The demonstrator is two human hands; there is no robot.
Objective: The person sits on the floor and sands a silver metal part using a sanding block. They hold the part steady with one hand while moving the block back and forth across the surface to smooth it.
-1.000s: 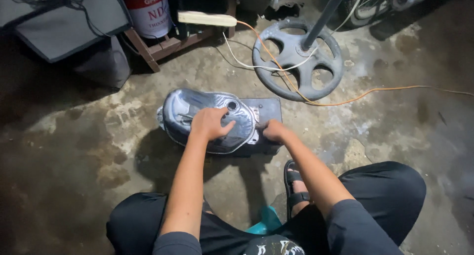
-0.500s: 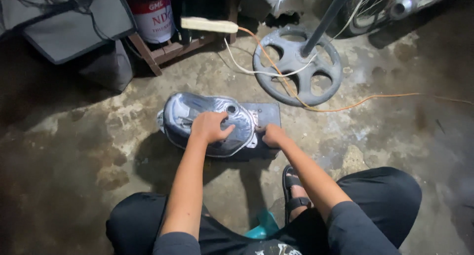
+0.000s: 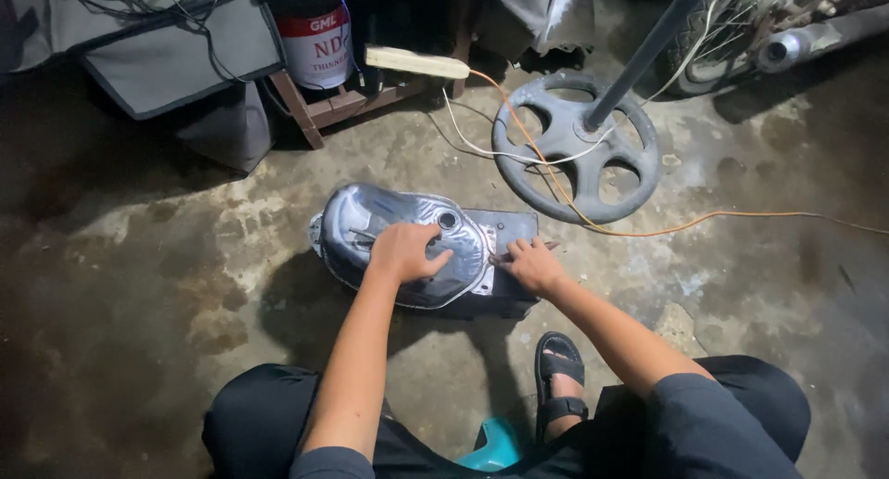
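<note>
Left hand (image 3: 405, 252) lying flat, fingers spread, pressing on shiny metal tank (image 3: 370, 224); right hand (image 3: 532, 266) curling over tank's right edge, gripping thin tool (image 3: 546, 247); concrete floor (image 3: 139, 284) bearing tank.

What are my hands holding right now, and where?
Left hand rests flat atop the shiny metal tank; right hand pinches a thin tool at the tank's right edge.

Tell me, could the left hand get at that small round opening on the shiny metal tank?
Probably yes: the left hand rests on the metal tank, and the round opening lies uncovered just beyond its fingers.
</note>
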